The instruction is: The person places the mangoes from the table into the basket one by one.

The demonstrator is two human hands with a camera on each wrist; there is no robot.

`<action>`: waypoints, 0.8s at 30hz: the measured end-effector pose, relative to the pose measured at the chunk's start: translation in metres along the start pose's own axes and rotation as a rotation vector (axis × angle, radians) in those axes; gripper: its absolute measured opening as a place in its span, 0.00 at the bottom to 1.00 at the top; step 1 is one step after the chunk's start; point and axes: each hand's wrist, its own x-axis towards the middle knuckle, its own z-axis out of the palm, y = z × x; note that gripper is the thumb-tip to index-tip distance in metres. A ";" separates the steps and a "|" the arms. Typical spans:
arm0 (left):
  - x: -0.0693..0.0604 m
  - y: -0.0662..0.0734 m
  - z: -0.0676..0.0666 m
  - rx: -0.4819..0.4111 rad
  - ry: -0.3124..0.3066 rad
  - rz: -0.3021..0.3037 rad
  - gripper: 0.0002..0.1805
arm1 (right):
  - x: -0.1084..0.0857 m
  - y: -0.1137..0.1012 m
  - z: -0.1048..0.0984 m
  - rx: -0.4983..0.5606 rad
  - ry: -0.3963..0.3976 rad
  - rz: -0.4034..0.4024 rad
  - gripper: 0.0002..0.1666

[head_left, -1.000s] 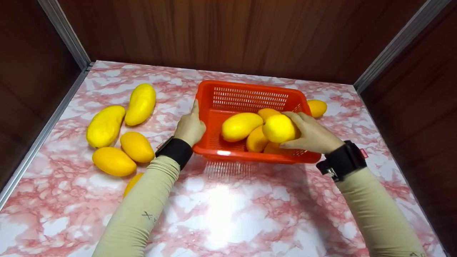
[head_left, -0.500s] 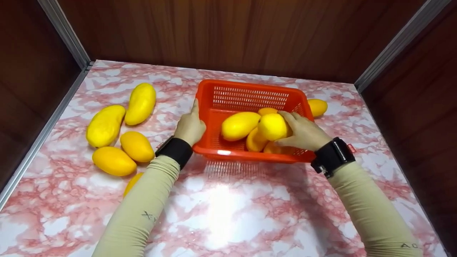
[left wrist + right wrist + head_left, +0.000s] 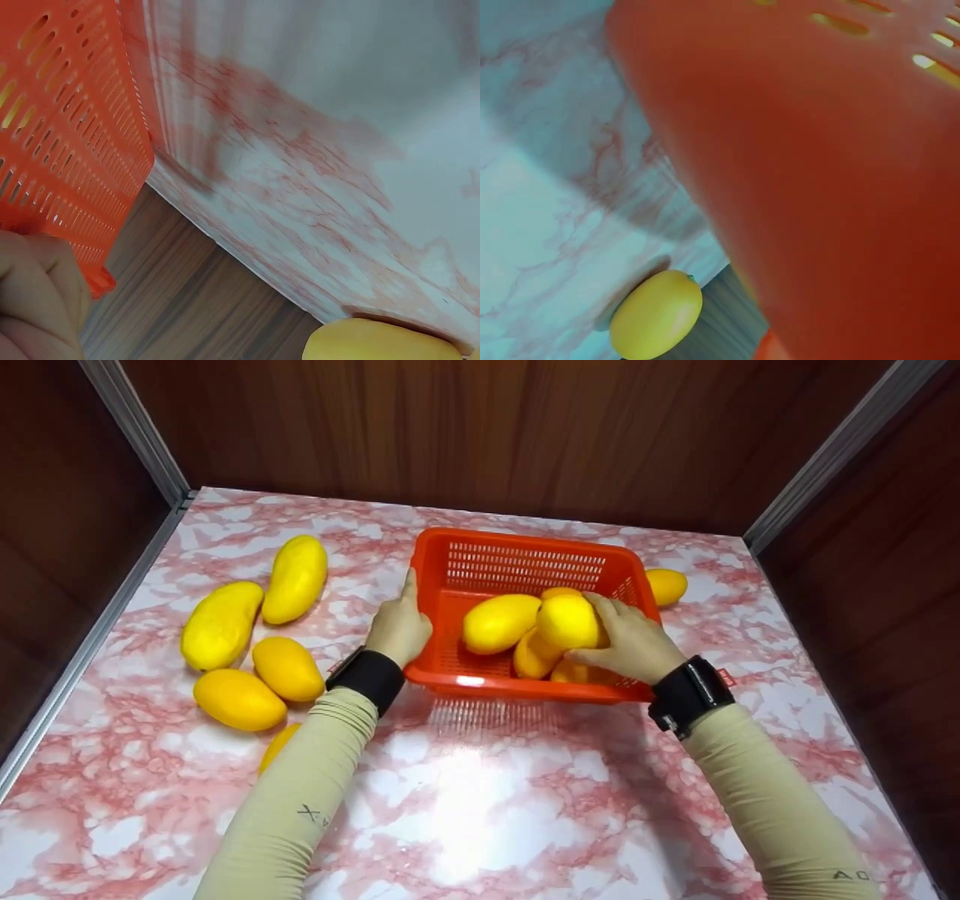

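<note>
A red perforated plastic basket (image 3: 480, 683) sits at the middle of the table. My left hand (image 3: 399, 628) grips its left rim; in the left wrist view, bent fingers (image 3: 45, 277) lie against the orange-red wall. Inside the basket, toward the right, my right hand (image 3: 634, 639) holds a yellow mango (image 3: 568, 621), thumb on the near side and fingers on the far side. That mango is over several others, among them a yellow mango (image 3: 501, 624) lying to its left. The right wrist view shows mostly basket wall (image 3: 780, 150); the right hand is hidden there.
Left of the basket lie several loose mangoes, two long yellow ones (image 3: 296, 579) and rounder orange ones (image 3: 240, 700), one partly under the left forearm. Another mango (image 3: 666, 587) rests just beyond the basket's right side. Dark wooden panels (image 3: 465, 435) enclose the marbled table (image 3: 465, 810).
My right hand has moved left and slightly down into the basket with the mango. The mango beside it has shifted slightly left. My left hand stays on the rim.
</note>
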 end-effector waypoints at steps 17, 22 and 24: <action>0.000 0.000 -0.001 0.001 -0.009 0.009 0.43 | -0.003 0.008 0.003 0.058 0.058 -0.064 0.52; 0.000 0.000 -0.001 0.003 0.007 0.017 0.42 | -0.005 0.008 -0.002 0.096 0.051 -0.031 0.49; -0.001 0.000 -0.001 0.004 0.012 0.019 0.42 | -0.006 0.008 -0.005 0.110 0.052 -0.019 0.48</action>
